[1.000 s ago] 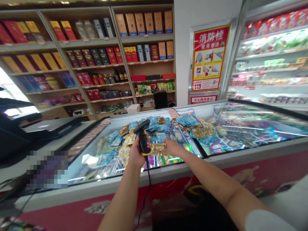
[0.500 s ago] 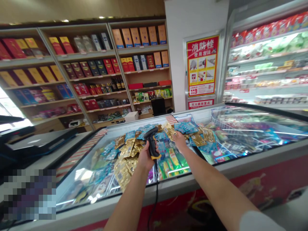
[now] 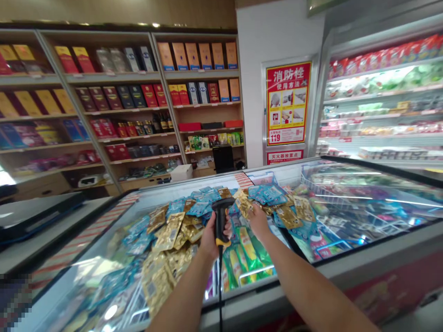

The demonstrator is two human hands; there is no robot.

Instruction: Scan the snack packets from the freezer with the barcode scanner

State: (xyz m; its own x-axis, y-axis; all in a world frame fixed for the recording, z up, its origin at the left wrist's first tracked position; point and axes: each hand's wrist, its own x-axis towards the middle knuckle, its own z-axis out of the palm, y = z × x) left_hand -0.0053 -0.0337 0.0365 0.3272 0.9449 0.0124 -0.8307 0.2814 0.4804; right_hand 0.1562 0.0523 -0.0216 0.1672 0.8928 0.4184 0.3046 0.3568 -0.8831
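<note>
My left hand [image 3: 212,235] is wrapped round the handle of a black and yellow barcode scanner [image 3: 220,223], whose cord hangs down over the freezer's front edge. The scanner's head points right, towards a gold foil packet [image 3: 243,203]. That packet is gripped by the fingers of my right hand [image 3: 259,222], just right of the scanner. On the glass top to the left lies a heap of gold packets [image 3: 169,233] and blue packets [image 3: 204,203]. Right of my hand are more blue packets [image 3: 272,193] and gold packets [image 3: 289,216].
The chest freezer [image 3: 374,246] spans the front, with green and yellow packages [image 3: 247,246] beneath its glass. Behind stand shelves of boxed goods [image 3: 200,55], a red and yellow poster [image 3: 286,103] and a lit display fridge [image 3: 384,99]. A dark device [image 3: 38,214] sits on the left counter.
The view has shifted closer to the freezer and its heap of packets. The gold packet in my right hand now sits nearer the scanner's head. Both hands keep their hold.
</note>
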